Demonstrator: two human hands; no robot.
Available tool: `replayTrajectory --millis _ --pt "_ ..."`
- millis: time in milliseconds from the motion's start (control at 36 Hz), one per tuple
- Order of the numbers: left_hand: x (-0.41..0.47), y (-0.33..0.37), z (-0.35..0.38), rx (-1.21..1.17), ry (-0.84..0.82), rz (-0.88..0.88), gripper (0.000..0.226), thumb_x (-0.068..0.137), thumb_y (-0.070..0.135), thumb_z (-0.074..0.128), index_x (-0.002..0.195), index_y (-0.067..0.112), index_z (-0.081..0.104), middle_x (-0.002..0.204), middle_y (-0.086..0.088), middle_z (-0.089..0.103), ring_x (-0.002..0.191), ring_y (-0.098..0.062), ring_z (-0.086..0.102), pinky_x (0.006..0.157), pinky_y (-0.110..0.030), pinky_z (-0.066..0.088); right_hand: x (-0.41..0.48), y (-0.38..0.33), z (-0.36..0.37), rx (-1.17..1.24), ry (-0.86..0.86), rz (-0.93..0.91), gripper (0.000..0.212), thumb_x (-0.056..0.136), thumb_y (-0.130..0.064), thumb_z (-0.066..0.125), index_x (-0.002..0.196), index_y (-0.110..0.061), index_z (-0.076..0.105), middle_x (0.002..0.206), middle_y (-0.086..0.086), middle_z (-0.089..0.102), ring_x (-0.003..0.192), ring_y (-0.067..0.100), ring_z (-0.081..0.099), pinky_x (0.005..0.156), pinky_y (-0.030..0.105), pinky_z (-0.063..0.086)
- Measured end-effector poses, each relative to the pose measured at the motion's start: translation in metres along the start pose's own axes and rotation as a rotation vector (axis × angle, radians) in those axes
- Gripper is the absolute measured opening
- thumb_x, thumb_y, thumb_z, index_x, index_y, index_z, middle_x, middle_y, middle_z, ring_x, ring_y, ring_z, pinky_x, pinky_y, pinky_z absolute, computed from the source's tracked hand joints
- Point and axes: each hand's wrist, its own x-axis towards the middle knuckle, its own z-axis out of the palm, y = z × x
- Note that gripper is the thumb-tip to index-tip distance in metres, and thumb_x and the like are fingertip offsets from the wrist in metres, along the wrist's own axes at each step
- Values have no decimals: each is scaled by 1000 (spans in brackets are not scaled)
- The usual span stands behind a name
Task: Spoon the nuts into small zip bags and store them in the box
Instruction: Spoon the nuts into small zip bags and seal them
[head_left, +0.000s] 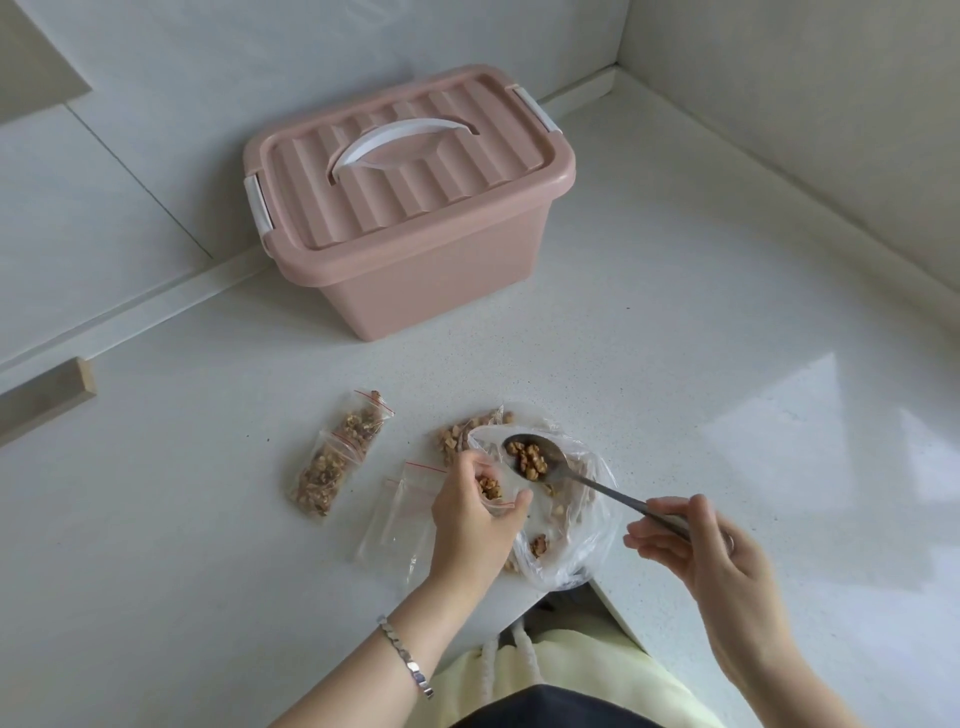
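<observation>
Now the filling step: the right hand (691, 540) pinches the slim metal spoon (597, 487) by its handle, the bowl heaped with knobbly nuts (530, 461) and poised just above the small zip bag (493, 491) that the left hand (475, 519) grips open. Next comes a careful tilt into that narrow mouth. The crinkly clear supply bag (582, 540) lies beneath on the speckled white tabletop (675, 364). Two filled bags (337, 457) rest to the left, and the ribbed pink box (415, 208) sits lidded behind.

One box (415, 249), one spoon (589, 481), two hands (470, 527) (698, 553).
</observation>
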Motion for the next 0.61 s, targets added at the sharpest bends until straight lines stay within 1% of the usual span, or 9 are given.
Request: replayTrajectory --millis 83,167,250,333,389,472,500,556,611 --pt "2 1 2 -1 -25 -23 36 76 21 73 90 31 41 90 7 53 74 -8 61 64 -10 44 -7 -3 9 -98 -48 -127 70 59 -82 54 78 -17 72 72 12 71 69 22 68 63 21 54" --pt "4 2 3 -26 -39 -40 38 76 26 72 105 23 47 102 5 59 85 -8 63 77 -19 51 -14 -4 16 -280 -85 -252 53 72 -78 42 85 -35 70 75 -4 72 72 11 68 68 16 51" --pt "4 5 2 -7 -30 -56 34 76 26 71 99 20 47 95 2 59 87 -10 58 73 -16 44 -18 -8 17 -462 -115 -385 37 84 -68 36 91 -46 65 80 -20 69 78 0 65 71 8 46" --pt "3 6 0 29 -29 -57 35 77 26 71 99 21 44 93 3 57 88 -11 56 77 -21 43 -18 -14 14 -528 -138 -464 31 90 -60 35 94 -46 62 84 -20 67 80 -3 64 72 6 44" --pt "3 4 0 31 -31 -56 37 76 25 72 100 24 44 96 4 59 86 -11 60 78 -26 48 -17 -17 13 -563 -151 -482 29 91 -59 34 93 -48 61 84 -19 66 77 -2 64 71 7 45" --pt "1 4 -1 89 -24 -13 40 70 30 71 90 41 39 91 8 61 82 -13 64 79 -36 52 -16 -20 16 -649 -186 -481 36 90 -63 31 84 -46 62 85 -21 64 75 -4 63 68 9 47" --pt "0 4 -1 108 -20 -1 38 68 32 69 88 42 38 88 10 60 83 -14 63 81 -40 51 -15 -20 18 -661 -198 -474 38 89 -64 31 80 -45 62 85 -21 64 74 -5 63 68 10 47" --pt "-2 3 -4 122 -8 1 32 67 33 66 90 36 43 87 9 61 84 -15 62 82 -45 50 -14 -22 21 -678 -209 -472 35 89 -65 30 82 -46 59 87 -21 65 74 -5 63 67 11 47" --pt "-4 2 -8 153 22 6 30 71 29 67 92 24 46 86 7 60 83 -15 61 81 -45 50 -14 -23 24 -657 -202 -471 39 88 -65 31 79 -43 62 83 -19 66 73 -3 64 67 12 48"
